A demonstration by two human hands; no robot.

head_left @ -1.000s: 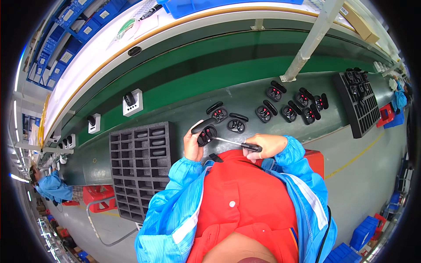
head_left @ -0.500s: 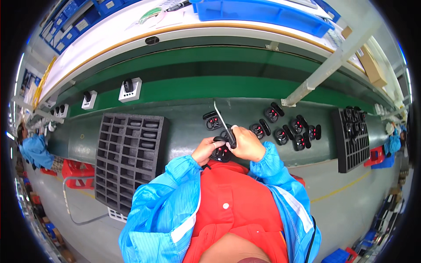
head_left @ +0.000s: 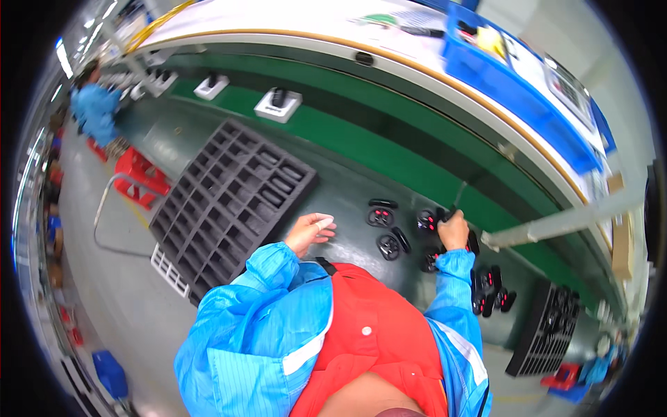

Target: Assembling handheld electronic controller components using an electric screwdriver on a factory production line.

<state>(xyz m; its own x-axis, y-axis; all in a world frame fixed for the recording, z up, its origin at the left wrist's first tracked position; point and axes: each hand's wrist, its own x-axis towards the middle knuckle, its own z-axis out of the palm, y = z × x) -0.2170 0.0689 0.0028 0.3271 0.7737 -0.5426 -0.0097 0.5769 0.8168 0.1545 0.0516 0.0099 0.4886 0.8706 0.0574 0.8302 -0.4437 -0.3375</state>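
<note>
My left hand (head_left: 310,233) is off the table items, between the grey foam tray (head_left: 229,201) and the black cases, its fingers loosely stretched and nothing seen in them. To the right, my right hand (head_left: 454,231) is closed around a dark-handled tool with a thin metal shaft (head_left: 461,192), blurred and pointing away from me. Near that hand sits a black earbud case (head_left: 426,221) with red lights. Two more open black cases, one with red marks (head_left: 381,217) and one darker (head_left: 390,247), lie between my hands. The right hand partly hides other cases behind it.
Several open cases (head_left: 490,278) lie further right, before a second dark tray (head_left: 545,326). A slanting metal post (head_left: 542,226) rises beside them. White stands (head_left: 278,105) line the green back wall. A shelf with a blue bin (head_left: 521,90) overhangs the table.
My hands have parted: the left has let go of the black case, and the right has moved right with the tool. The whole view has turned, so the tray and bench look tilted.
</note>
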